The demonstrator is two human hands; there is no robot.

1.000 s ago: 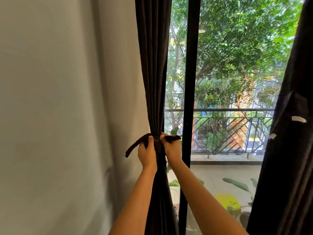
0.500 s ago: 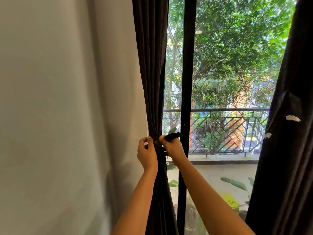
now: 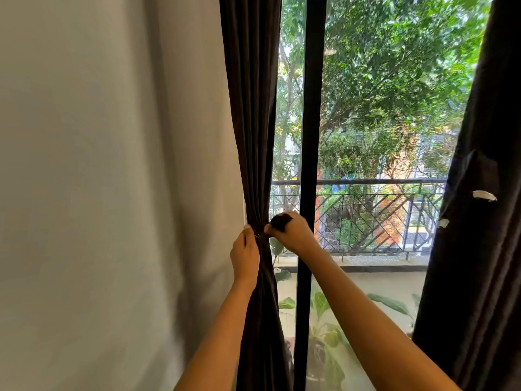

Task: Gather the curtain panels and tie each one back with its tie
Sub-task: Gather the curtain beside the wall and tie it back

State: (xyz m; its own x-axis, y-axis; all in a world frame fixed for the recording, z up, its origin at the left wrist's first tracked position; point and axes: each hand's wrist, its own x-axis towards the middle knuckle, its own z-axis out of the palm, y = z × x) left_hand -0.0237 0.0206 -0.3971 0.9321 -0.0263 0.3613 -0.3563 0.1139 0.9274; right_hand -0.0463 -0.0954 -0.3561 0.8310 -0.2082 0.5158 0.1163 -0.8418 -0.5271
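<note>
The left curtain panel is dark brown and hangs gathered into a narrow bundle beside the wall. A matching dark tie wraps its pinched waist. My left hand grips the bundle at the waist from the left side. My right hand pinches the short free end of the tie, which sticks up above my knuckles. The tie's other end is hidden behind my left hand. The right curtain panel hangs loose at the right edge, with two white scraps on it.
A plain grey wall fills the left half. A black door frame bar runs top to bottom just right of my hands. Behind the glass are a balcony railing, potted plants and trees.
The long tie end that hung left of the bundle has gone out of sight. The end in my right hand has become shorter, and both hands sit closer at the waist.
</note>
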